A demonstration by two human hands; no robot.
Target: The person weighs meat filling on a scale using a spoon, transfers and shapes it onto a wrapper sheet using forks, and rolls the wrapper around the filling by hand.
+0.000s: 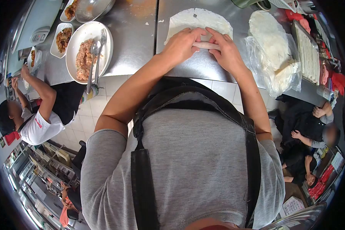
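Note:
A thin white round wrapper [197, 17] lies on the steel table, its near edge rolled into a narrow white roll [207, 45]. My left hand [184, 43] grips the roll's left end, fingers curled over it. At the other end my right hand [225, 46] has its thumb under the roll and fingers over the top. The two index fingers nearly meet above it. To the left, a white oval plate [107, 57] holds minced filling [85, 60], with a spoon [94, 53] and a fork [102, 38] resting across it. A stack of wrappers [270, 38] sits in clear plastic at right.
White dishes of brown food [63, 40] and a metal bowl [94, 11] stand at the far left. A tray of finished white rolls [308, 53] is at the far right. Co-workers are at the left [42, 126] and right [306, 126]. A seam [156, 34] divides the steel tabletop.

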